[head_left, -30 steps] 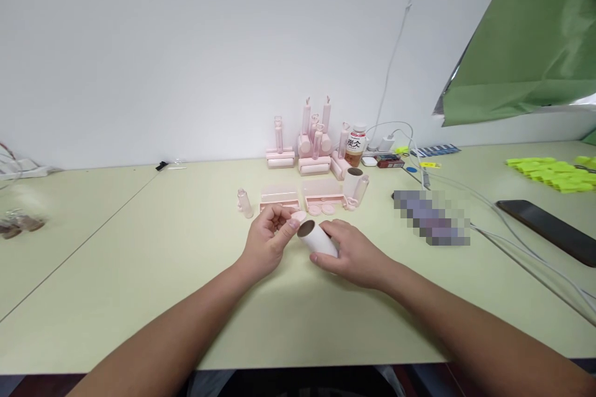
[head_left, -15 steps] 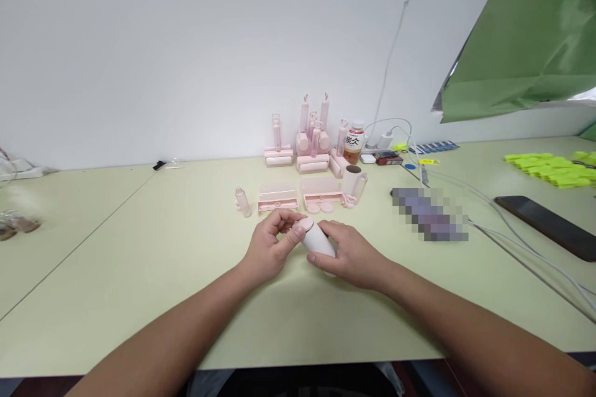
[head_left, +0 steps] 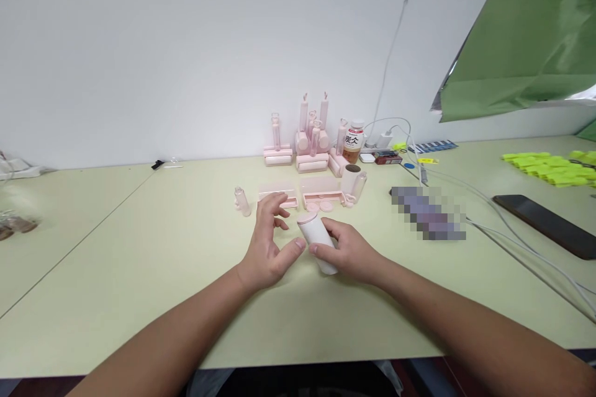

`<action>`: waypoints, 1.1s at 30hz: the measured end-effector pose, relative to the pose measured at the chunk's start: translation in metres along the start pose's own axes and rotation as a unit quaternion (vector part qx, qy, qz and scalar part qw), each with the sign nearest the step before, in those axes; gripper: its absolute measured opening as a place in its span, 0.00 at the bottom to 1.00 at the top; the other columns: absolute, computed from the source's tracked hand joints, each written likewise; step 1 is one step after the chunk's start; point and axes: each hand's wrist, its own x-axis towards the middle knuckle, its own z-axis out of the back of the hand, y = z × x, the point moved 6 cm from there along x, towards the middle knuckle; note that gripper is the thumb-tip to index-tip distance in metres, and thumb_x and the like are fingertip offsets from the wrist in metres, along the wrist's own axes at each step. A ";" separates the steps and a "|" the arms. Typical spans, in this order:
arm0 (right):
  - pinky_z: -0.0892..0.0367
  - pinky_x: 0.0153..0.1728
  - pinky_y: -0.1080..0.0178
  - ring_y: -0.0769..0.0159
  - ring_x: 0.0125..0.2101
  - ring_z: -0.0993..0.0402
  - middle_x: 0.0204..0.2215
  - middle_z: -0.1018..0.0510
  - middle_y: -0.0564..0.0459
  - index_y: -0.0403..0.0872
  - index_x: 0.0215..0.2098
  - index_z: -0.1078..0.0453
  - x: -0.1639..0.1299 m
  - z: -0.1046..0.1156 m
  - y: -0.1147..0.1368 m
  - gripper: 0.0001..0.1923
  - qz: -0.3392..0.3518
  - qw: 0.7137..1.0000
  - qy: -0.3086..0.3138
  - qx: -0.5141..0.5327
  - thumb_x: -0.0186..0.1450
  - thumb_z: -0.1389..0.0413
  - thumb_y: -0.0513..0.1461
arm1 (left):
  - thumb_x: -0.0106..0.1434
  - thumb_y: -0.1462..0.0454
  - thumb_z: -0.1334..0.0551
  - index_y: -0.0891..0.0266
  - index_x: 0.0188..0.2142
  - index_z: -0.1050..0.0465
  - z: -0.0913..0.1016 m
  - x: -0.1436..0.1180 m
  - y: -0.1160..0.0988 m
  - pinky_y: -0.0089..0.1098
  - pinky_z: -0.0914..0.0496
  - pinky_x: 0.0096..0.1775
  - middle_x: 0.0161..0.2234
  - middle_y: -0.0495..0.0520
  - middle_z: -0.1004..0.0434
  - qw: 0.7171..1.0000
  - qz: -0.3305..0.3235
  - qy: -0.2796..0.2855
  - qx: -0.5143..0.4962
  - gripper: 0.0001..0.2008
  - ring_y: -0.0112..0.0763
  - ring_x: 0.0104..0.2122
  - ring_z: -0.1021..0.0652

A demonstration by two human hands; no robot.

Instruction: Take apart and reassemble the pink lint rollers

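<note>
My right hand (head_left: pixel 347 249) is wrapped round a white lint roller refill (head_left: pixel 321 243), which tilts with its upper end leaning left. A round pink end cap (head_left: pixel 307 218) covers that upper end. To the left of the roll, my left hand (head_left: pixel 270 248) is open, thumb and fingers spread with nothing between them. Just beyond the hands lie two pink cases with clear lids, the right case (head_left: pixel 321 198) fully in sight and the left case (head_left: pixel 291 201) partly behind my left fingers. Two pink discs (head_left: pixel 320 206) lie in front of the right one.
A small pink bottle-like handle (head_left: pixel 242 201) stands at left. Another white roll (head_left: pixel 351 178) stands upright behind. Several assembled pink rollers (head_left: pixel 311 162) line the wall beside a drink bottle (head_left: pixel 354 142). To the right are a blurred-out object (head_left: pixel 426 214), a phone (head_left: pixel 549 225) and cables.
My left hand has let go of the capped end of the roll, moved slightly left and spread its fingers. The right hand still holds the roll.
</note>
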 end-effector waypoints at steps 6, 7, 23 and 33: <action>0.38 0.34 0.64 0.61 0.35 0.32 0.35 0.25 0.53 0.44 0.41 0.31 0.001 0.002 0.000 0.15 0.017 1.000 -0.005 0.007 0.60 0.42 0.45 | 0.62 0.61 0.38 0.54 0.57 0.37 -0.009 -0.002 -0.009 0.35 0.29 0.40 0.56 0.60 0.37 0.997 -0.011 0.072 0.035 0.23 0.38 0.48 0.30; 0.38 0.33 0.64 0.62 0.34 0.32 0.34 0.26 0.53 0.44 0.40 0.31 0.001 0.002 0.001 0.15 0.022 1.000 -0.008 0.005 0.61 0.42 0.46 | 0.62 0.61 0.38 0.53 0.58 0.39 -0.008 -0.002 -0.008 0.35 0.29 0.39 0.56 0.60 0.37 0.997 -0.006 0.063 0.038 0.24 0.37 0.47 0.30; 0.41 0.30 0.65 0.65 0.30 0.34 0.32 0.27 0.55 0.48 0.46 0.35 -0.002 0.000 0.004 0.18 0.018 0.999 0.024 -0.023 0.61 0.41 0.47 | 0.66 0.65 0.49 0.60 0.49 0.29 0.022 0.014 0.029 0.39 0.31 0.42 0.47 0.59 0.23 0.937 0.147 0.053 0.312 0.15 0.42 0.42 0.23; 0.38 0.27 0.65 0.66 0.28 0.33 0.31 0.29 0.56 0.51 0.59 0.44 -0.003 0.000 -0.005 0.29 -0.024 0.998 0.013 0.060 0.62 0.42 0.45 | 0.67 0.63 0.49 0.60 0.39 0.31 0.009 0.003 0.054 0.35 0.35 0.30 0.40 0.60 0.25 0.851 0.218 0.206 0.430 0.09 0.42 0.33 0.22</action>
